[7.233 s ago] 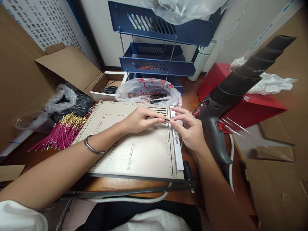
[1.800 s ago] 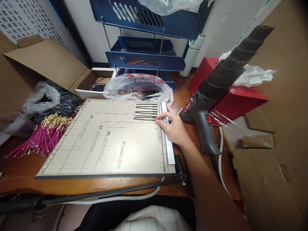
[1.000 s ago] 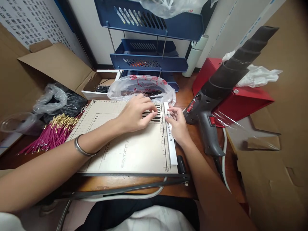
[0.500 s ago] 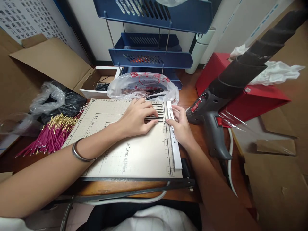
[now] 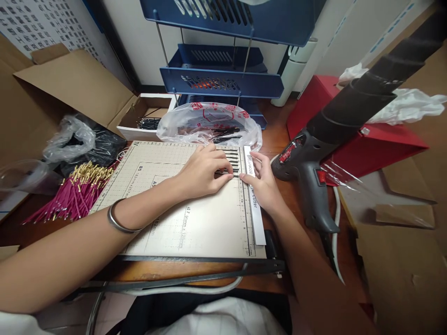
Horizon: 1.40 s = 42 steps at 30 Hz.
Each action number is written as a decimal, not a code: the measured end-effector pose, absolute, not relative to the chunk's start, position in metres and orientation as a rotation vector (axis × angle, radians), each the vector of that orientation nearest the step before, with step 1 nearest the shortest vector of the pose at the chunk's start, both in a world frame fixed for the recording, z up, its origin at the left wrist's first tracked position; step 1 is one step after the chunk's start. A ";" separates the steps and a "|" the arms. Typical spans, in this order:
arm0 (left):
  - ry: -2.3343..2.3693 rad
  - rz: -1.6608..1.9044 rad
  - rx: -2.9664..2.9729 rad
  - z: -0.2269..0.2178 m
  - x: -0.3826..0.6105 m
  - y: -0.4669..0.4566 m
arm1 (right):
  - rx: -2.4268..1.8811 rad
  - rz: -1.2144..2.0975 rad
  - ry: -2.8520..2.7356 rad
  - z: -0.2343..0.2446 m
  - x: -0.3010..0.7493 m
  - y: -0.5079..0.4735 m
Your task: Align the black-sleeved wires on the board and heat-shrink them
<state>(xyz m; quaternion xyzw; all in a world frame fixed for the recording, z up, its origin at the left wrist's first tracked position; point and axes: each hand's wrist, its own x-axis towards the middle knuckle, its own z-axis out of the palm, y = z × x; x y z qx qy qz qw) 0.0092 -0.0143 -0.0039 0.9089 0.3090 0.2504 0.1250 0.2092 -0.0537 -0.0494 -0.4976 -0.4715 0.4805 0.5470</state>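
Black tube pieces (image 5: 233, 156) are laid in a row on the paper cutter board (image 5: 195, 218), pinned under the left hand (image 5: 204, 170).

The pieces are seen side by side beneath the left fingertips, their ends butted against the white guide strip (image 5: 257, 216) between the two hands. The left hand is spread flat, palm down, with nothing gripped. The right hand (image 5: 264, 185) is rested on the strip just right of the pieces, fingers loosely open, thumb tip set at the nearest piece's end. A plastic bag (image 5: 209, 122) of more black pieces is noted just beyond both hands. A heat gun (image 5: 314, 188) is laid right of the right hand. Magenta wires (image 5: 73, 193) are heaped well left of the left forearm.
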 end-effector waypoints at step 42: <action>1.019 0.708 2.637 0.000 0.000 -0.014 | -1.195 1.048 -1.231 -0.053 0.210 -0.054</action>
